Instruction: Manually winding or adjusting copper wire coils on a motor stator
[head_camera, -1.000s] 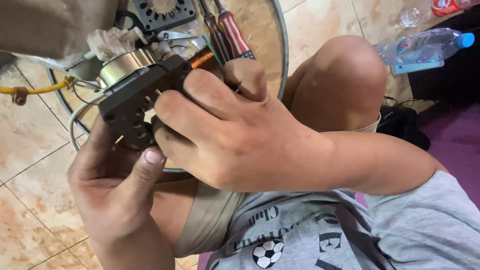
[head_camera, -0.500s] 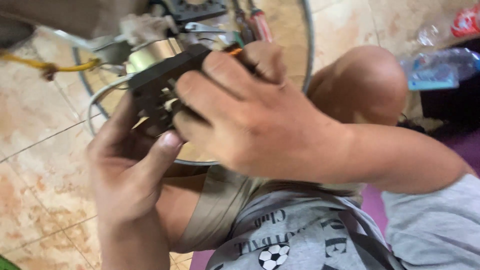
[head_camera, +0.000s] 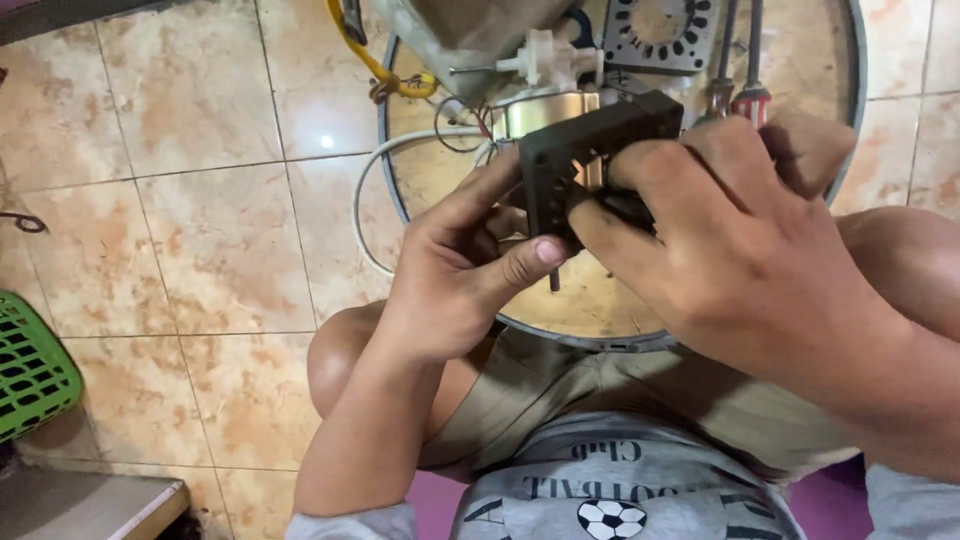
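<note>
Both hands hold a black slotted plastic motor housing (head_camera: 578, 168) above a round metal tray (head_camera: 858, 90). My left hand (head_camera: 460, 262) grips its lower left side, thumb pressed on the near edge. My right hand (head_camera: 735, 240) covers its right side, fingers curled over the front. A brass-coloured motor body (head_camera: 545, 112) sits just behind the housing, with a white plastic shaft part (head_camera: 545, 62) above it. A thin dark shaft sticks down below the housing.
A white cable (head_camera: 385, 165) loops off the tray's left rim. Yellow cord (head_camera: 375, 62) lies at the top. Two screwdrivers (head_camera: 740, 60) and a round slotted metal core (head_camera: 655, 30) rest on the tray. A green basket (head_camera: 30, 365) stands far left on the tiled floor.
The view has swung to the left, so hands and housing now sit further right and the basket has come into sight. Both hands keep their hold on the housing.
</note>
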